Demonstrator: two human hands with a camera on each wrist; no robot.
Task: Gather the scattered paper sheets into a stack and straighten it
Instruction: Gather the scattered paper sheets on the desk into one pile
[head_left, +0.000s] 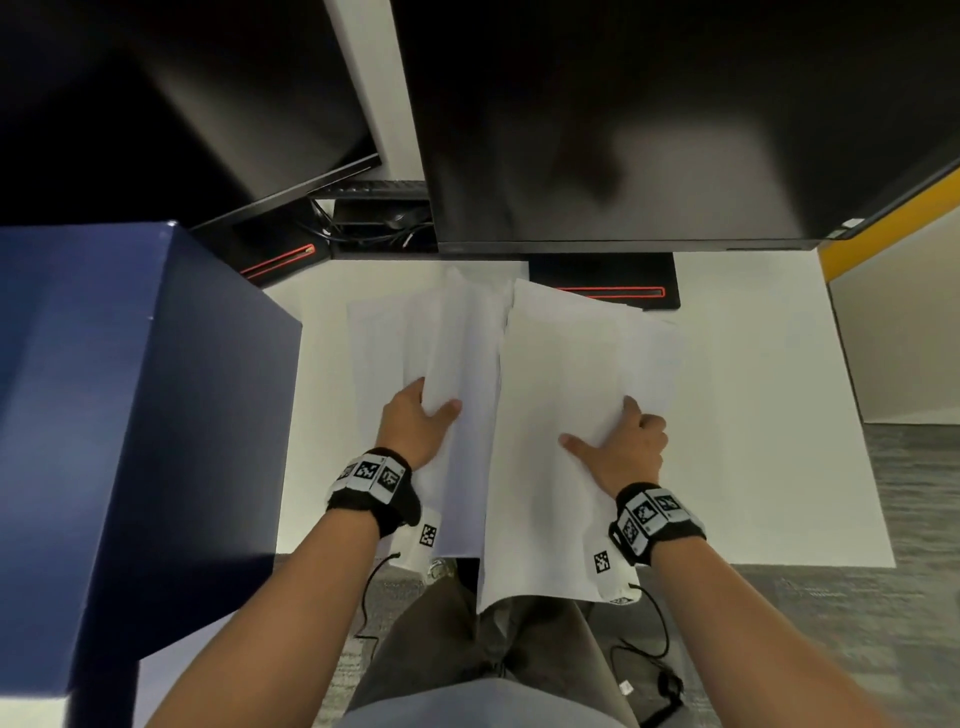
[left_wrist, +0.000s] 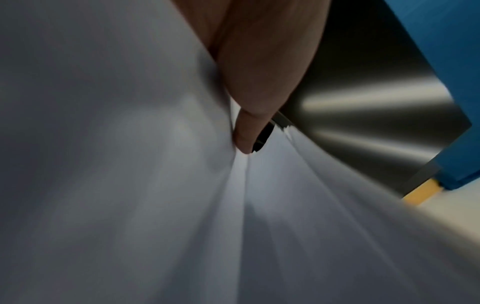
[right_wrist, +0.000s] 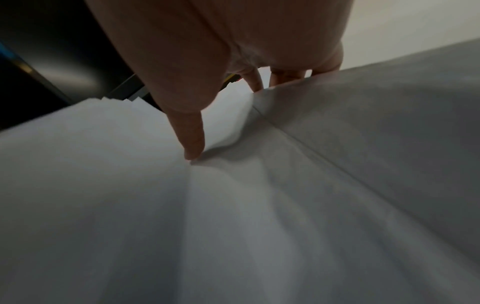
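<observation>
Two fanned bundles of white paper sheets lie side by side on the white table (head_left: 753, 389). The left bundle (head_left: 457, 332) is lifted at its near part, where my left hand (head_left: 415, 421) grips it with the thumb on top and the fingers underneath. My right hand (head_left: 623, 447) holds the right bundle (head_left: 561, 364), which overhangs the table's front edge. Its thumb and forefinger lie on top and the other fingers curl round the right edge. The left wrist view shows the thumb (left_wrist: 246, 139) pressed against the sheets (left_wrist: 130, 185). In the right wrist view the thumb (right_wrist: 192, 139) presses the paper (right_wrist: 103, 185).
A tall dark blue box (head_left: 130, 415) stands close on the left. Two dark monitors (head_left: 623, 130) hang over the back of the table, with a black stand base (head_left: 608, 280) just behind the sheets. A yellow-edged partition (head_left: 883, 228) closes the right side.
</observation>
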